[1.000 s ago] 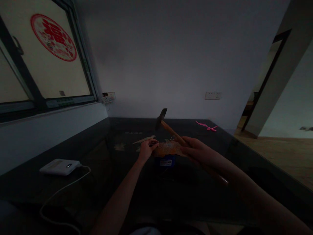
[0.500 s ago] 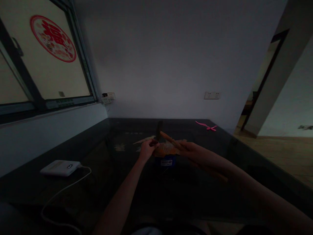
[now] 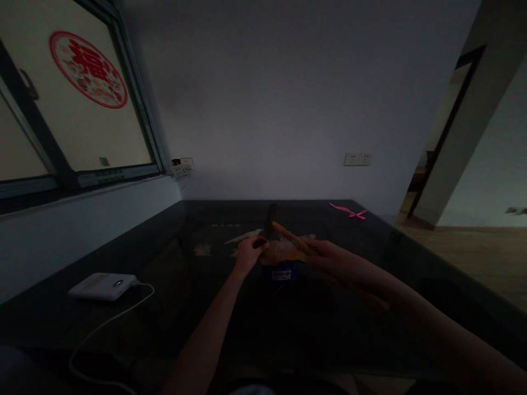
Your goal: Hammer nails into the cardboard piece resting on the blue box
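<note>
My right hand (image 3: 329, 255) is wrapped round the wooden handle of a hammer (image 3: 290, 236); the handle's end sticks out below my wrist. The hammer's dark head stands upright just above and right of my left fingertips. My left hand (image 3: 249, 253) is closed in a pinch at the left edge of an orange-brown, shiny, rounded thing (image 3: 282, 251), whose kind I cannot make out. What the pinched fingers hold, if anything, is too small and dark to tell. Beneath the orange-brown thing is a blue container (image 3: 280, 274) with a pale label, standing on the dark table (image 3: 197, 307).
A white power bank (image 3: 102, 286) with a white cable (image 3: 119, 315) lies at the left. Pale scraps (image 3: 202, 249) lie beyond my left hand. A pink ribbon (image 3: 349, 212) is near the back right corner. Behind the table is a wall with sockets (image 3: 357, 159).
The hammer head has shifted very slightly to the right. Both hands keep nearly the same place and grip, and the camera view has moved a little.
</note>
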A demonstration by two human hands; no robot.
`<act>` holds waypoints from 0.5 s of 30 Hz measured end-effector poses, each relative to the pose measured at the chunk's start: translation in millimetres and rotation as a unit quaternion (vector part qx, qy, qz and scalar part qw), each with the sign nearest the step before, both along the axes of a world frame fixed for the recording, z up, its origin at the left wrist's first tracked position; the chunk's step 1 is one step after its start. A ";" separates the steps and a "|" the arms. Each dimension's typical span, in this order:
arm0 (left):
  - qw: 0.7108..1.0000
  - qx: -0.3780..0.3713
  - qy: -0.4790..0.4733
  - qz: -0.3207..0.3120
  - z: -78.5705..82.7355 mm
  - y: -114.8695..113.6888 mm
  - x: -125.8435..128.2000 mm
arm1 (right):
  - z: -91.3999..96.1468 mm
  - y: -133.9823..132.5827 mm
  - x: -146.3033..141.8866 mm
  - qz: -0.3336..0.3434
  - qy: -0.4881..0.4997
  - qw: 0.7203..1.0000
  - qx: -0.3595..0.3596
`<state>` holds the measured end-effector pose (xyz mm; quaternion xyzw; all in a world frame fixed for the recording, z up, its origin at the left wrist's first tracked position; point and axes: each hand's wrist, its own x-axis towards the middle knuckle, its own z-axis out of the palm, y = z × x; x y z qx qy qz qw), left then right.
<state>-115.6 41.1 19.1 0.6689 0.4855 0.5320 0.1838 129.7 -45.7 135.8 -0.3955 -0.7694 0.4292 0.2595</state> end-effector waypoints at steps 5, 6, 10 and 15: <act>1.000 -0.008 -0.027 -0.004 0.5 -0.3 1.2 | 8.7 -4.2 0.3 -0.016 -0.006 1.000 -0.017; 1.000 -0.008 -0.024 -0.005 1.7 -1.2 1.4 | 8.1 -4.7 0.2 -0.012 -0.009 1.000 -0.017; 1.000 -0.003 0.011 0.003 4.9 -3.6 0.4 | 3.7 -3.8 0.2 -0.001 -0.030 0.999 -0.010; 1.000 -0.004 -0.023 -0.013 2.1 -1.9 1.1 | 12.5 -1.8 -1.0 0.009 -0.042 0.999 -0.015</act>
